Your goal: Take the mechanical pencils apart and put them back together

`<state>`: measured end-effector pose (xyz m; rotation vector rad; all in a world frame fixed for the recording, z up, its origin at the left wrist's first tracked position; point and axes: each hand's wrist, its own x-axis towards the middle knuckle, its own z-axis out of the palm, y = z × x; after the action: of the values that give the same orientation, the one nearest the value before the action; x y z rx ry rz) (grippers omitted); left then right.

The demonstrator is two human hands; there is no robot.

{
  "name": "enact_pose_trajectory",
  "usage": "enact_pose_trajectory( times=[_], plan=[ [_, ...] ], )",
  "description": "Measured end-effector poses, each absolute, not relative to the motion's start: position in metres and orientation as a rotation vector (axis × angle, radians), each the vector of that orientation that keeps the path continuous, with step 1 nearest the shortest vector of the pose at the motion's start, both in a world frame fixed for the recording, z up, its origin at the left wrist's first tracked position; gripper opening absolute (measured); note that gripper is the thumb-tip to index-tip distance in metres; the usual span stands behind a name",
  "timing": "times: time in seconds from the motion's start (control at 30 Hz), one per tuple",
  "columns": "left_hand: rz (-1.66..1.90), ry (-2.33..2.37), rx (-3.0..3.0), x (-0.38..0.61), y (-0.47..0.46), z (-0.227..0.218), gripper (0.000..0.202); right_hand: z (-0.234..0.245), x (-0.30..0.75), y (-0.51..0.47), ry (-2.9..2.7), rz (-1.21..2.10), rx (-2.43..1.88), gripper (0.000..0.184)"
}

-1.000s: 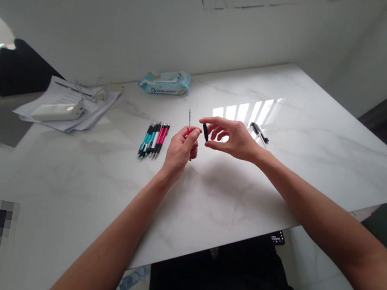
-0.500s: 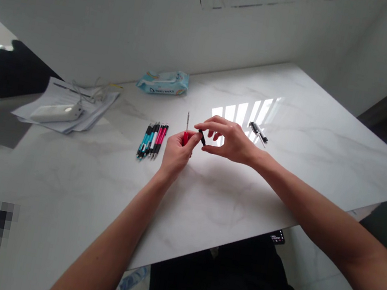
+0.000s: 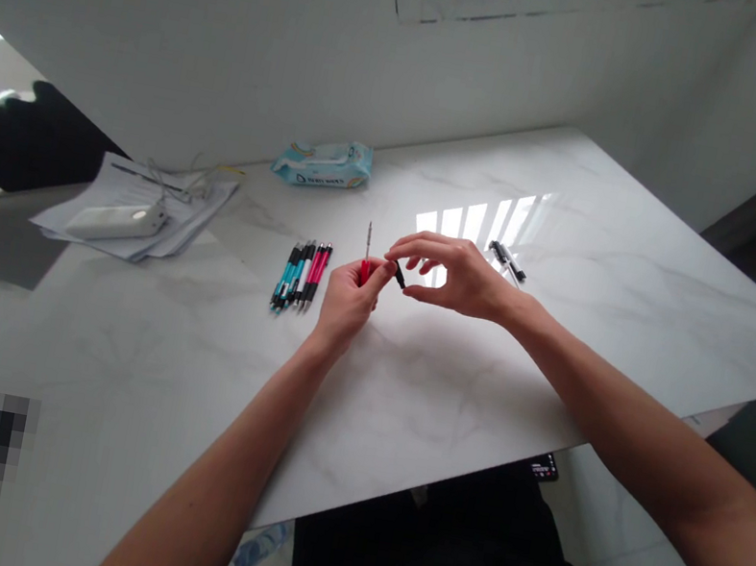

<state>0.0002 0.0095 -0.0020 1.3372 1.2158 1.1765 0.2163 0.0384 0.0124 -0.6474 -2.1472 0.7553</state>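
My left hand (image 3: 348,305) is closed around a red pen barrel (image 3: 364,271), held upright, with a thin metallic tip (image 3: 370,235) sticking out of its top. Beside my left thumb tip is a short black pen part (image 3: 400,275), tilted down to the right. My right hand (image 3: 459,276) spans this black part, index fingertip near its upper end and thumb at its lower end; the other fingers are curled loosely. Left of my hands a row of several pens (image 3: 301,275) in teal, white and pink lies on the table.
Black and clear pen pieces (image 3: 507,262) lie right of my hands on the white marbled table (image 3: 462,386). A light blue wipes packet (image 3: 326,164) rests by the wall. Papers (image 3: 200,213) with a white power strip (image 3: 116,222) are at the left. A phone (image 3: 545,467) shows below the table edge.
The view has shifted slightly, so everything sits a little further right. Both hands keep nearly the same pose around the pen parts.
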Motion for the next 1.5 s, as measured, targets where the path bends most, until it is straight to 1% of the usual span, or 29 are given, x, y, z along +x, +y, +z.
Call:
enact_pose_trajectory(
  times=[0.3,0.43,0.57,0.73,0.87,1.0,1.5],
  plan=[
    [1.189,1.166,1.227,0.002,0.01,-0.002,0.045,0.013,0.22,0.043,-2.136,0.604,-0.742,0.047],
    [1.23,1.115,1.154,-0.001,0.014,-0.004,0.043,0.015,0.227,0.047,-2.138,0.466,-0.841,0.059],
    [1.239,1.131,1.154,-0.003,0.017,-0.004,0.041,0.012,0.241,0.057,-2.157,0.409,-0.982,0.072],
    [1.269,1.145,1.148,-0.003,0.016,-0.001,0.047,0.002,0.253,0.075,-2.226,0.384,-1.168,0.077],
    [1.277,1.133,1.139,-0.004,0.016,-0.001,0.05,-0.006,0.251,0.086,-2.358,0.352,-1.24,0.077],
    [1.261,1.137,1.139,-0.004,0.016,-0.003,0.052,-0.014,0.244,0.089,-2.449,0.397,-1.218,0.076],
    [1.219,1.118,1.174,0.001,0.014,-0.008,0.051,-0.016,0.241,0.092,-2.474,0.397,-1.144,0.064]
  ],
)
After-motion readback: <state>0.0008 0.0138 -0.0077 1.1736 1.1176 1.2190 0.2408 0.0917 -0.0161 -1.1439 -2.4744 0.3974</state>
